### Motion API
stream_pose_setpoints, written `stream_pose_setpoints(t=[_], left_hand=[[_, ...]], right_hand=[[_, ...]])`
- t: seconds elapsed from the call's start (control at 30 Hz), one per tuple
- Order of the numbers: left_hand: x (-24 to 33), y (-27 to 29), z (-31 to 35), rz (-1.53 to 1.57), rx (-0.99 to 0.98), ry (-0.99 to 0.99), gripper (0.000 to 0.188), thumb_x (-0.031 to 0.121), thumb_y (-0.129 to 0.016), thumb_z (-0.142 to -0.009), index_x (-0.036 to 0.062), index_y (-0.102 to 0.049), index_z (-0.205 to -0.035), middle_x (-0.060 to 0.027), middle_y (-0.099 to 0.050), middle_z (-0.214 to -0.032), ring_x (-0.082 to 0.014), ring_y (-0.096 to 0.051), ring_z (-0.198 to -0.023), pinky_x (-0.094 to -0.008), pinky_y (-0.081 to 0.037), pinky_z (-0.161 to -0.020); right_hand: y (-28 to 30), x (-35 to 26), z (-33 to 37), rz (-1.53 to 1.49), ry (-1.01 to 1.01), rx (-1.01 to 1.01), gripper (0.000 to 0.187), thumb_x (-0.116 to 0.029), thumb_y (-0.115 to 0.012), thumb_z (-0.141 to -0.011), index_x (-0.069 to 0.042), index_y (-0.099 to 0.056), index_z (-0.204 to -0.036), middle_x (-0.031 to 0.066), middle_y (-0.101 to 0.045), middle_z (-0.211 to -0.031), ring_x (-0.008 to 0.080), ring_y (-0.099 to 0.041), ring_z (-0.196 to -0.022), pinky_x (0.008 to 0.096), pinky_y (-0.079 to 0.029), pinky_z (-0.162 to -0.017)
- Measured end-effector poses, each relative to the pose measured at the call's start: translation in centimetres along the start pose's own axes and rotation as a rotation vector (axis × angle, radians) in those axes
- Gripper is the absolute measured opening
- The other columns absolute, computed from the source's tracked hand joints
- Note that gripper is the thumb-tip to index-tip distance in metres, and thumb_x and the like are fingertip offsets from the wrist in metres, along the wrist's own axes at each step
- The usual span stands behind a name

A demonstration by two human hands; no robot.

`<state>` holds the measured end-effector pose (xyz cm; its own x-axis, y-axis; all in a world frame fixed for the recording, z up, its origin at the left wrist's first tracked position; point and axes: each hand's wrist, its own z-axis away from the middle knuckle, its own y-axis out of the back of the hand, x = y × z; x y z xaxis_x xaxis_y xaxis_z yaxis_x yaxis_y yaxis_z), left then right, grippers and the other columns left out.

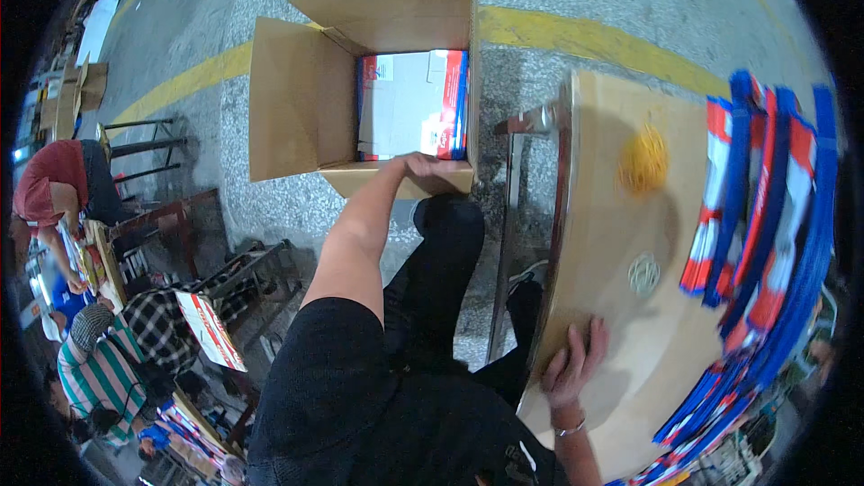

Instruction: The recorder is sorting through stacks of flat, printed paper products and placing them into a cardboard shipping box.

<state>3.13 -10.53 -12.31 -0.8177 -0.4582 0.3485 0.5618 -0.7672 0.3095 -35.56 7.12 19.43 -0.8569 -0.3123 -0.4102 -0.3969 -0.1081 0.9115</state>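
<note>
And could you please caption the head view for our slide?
Left hand at an open cardboard box, right hand at the brown tabletop.

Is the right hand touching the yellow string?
Apart. The head view shows a clear stretch of tabletop between the right hand and the yellow string.

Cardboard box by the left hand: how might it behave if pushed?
The cardboard box probably holds its shape: its walls stand straight. The flaps may bend at their creases. The red, white and blue bundle inside likely adds steadying weight.
</note>
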Motion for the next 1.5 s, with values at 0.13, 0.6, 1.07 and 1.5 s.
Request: stream_pose_setpoints(t=[0.13,0.6,1.07,1.5], left_hand=[[-1.5,0.4,-8.9,0.014,-0.036,0.028,0.068,0.055,-0.056,-0.089,0.0171,-0.043,-0.144,-0.0081,-0.055,-0.135,-0.0243,-0.053,-0.121,-0.0441,-0.037,-0.103],[-0.4,-6.0,-38.6,-1.022,-0.236,-0.453,0.035,0.025,-0.052,-0.091,0.0166,-0.064,-0.123,-0.0084,-0.059,-0.130,-0.0236,-0.049,-0.127,-0.0522,-0.034,-0.105],[-2.1,-2.2,-31.6,-1.149,-0.078,-0.477,0.029,0.024,-0.055,-0.089,0.0162,-0.068,-0.113,-0.0084,-0.065,-0.118,-0.0243,-0.058,-0.114,-0.0502,-0.042,-0.095],[2.4,8.9,-9.9,-1.396,0.244,-0.547,0.018,0.022,-0.059,-0.084,0.0152,-0.072,-0.095,-0.0074,-0.071,-0.096,-0.0250,-0.068,-0.090,-0.0463,-0.051,-0.077]], right_hand=[[-0.1,0.6,1.0,0.023,-0.057,-0.060,0.037,-0.021,-0.048,-0.093,-0.007,-0.052,-0.127,0.0273,-0.042,-0.138,0.0484,-0.039,-0.126,0.0613,-0.031,-0.105],[-9.0,7.9,-0.1,-0.010,0.132,-0.089,0.042,-0.033,-0.060,-0.091,-0.005,-0.060,-0.122,0.0291,-0.043,-0.135,0.0438,-0.044,-0.121,0.0620,-0.039,-0.097],[-7.5,5.6,-0.6,0.070,0.111,-0.032,0.039,-0.032,-0.058,-0.092,-0.004,-0.061,-0.120,0.0285,-0.051,-0.126,0.0455,-0.049,-0.115,0.0621,-0.042,-0.092],[-0.7,-0.3,-0.4,0.094,-0.046,0.066,0.036,-0.028,-0.053,-0.091,-0.003,-0.061,-0.117,0.0261,-0.053,-0.120,0.0448,-0.050,-0.111,0.0575,-0.042,-0.094]])
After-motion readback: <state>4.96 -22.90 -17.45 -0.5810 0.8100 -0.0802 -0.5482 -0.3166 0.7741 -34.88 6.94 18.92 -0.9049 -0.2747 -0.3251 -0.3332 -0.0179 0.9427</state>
